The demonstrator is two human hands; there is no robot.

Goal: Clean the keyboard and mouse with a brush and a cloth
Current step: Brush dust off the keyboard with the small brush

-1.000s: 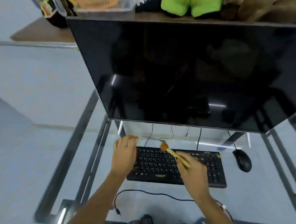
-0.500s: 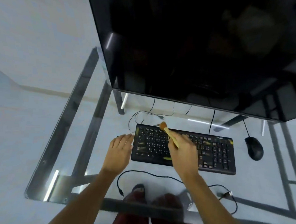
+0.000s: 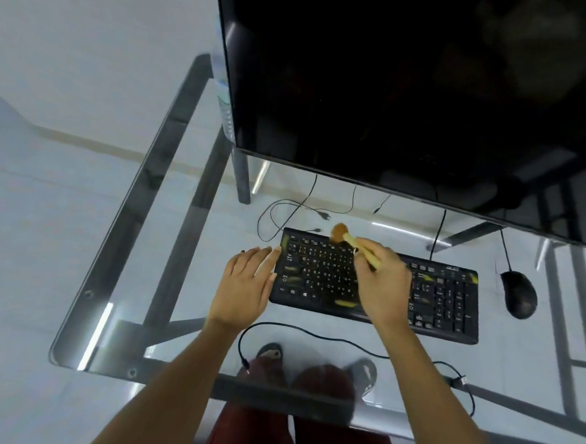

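nearest the camera, dark red trousers and two sandalled feet show through the glass tabletop (image 3: 116, 279), which rests on a grey metal frame over a pale floor. a thin black cable (image 3: 312, 333) snakes across the glass just in front of the keyboard (image 3: 444, 299).

the left hand (image 3: 246, 284) lies flat on the glass, fingers together and straight, its fingertips touching the keyboard's left edge. the right hand (image 3: 380, 285) hovers over the middle keys, pinching the pale wooden handle of a brush (image 3: 349, 238) between thumb and fingers. the brush's brown bristle head sits at the keyboard's far edge, over the top row.

the keyboard is black, with white legends and several yellowish smudges or scraps scattered on the keys. a black mouse (image 3: 517, 294) sits just beside it on the right, apart from it, its cord running back under a large dark monitor (image 3: 412, 92) at the far side.
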